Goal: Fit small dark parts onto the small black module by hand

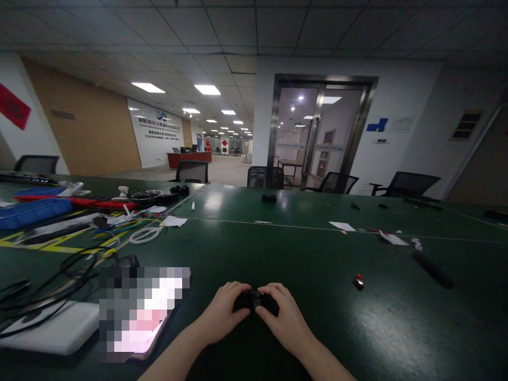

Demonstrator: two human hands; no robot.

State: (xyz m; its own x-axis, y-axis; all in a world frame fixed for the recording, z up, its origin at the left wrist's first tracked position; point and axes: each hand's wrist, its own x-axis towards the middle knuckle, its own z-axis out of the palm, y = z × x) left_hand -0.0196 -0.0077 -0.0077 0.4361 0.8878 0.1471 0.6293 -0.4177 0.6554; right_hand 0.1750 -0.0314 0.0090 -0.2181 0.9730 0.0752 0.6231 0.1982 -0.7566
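Observation:
A small black part (pixel 254 300) lies on the dark green table (pixel 278 248) right in front of me. My left hand (pixel 223 313) curls around its left end and my right hand (pixel 282 316) curls around its right end. Both hands grip it with bent fingers, thumbs meeting at the middle. Most of the part is hidden under my fingers, so I cannot make out its shape.
A phone with a blurred screen (pixel 143 312) and a white flat box (pixel 51 328) lie at the left, with black cables (pixel 59 280). Blue trays (pixel 32 209), wires and a white ring (pixel 145 234) sit farther left. A small red piece (pixel 359 281) and a black rod (pixel 432 269) lie right. Chairs (pixel 405 185) line the far edge.

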